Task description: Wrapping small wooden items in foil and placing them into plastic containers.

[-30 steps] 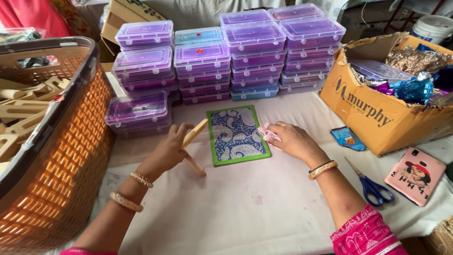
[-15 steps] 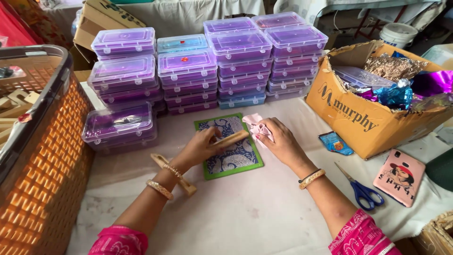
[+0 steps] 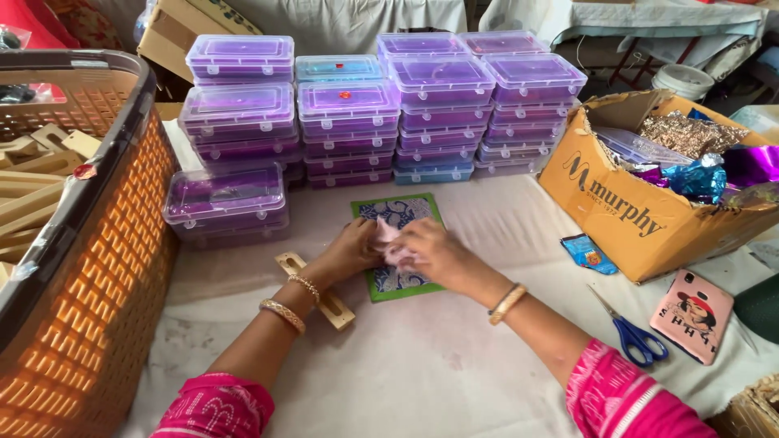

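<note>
Head view: I am seeing the left hand (image 3: 350,251) and right hand (image 3: 434,253) meeting over a green-edged card (image 3: 398,212), both pinching a small pink piece (image 3: 388,239) that is lying on it. A wooden strip (image 3: 333,304) is lying under the left wrist. Stacked purple boxes (image 3: 349,113) are crowding behind; an orange basket (image 3: 89,268) is sitting left; a cardboard box (image 3: 625,211), scissors (image 3: 637,337) and phone (image 3: 694,315) are lying right on the surface (image 3: 422,365).

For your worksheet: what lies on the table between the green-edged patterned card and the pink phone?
In the head view, between card and phone: a small blue packet and blue-handled scissors.
</note>
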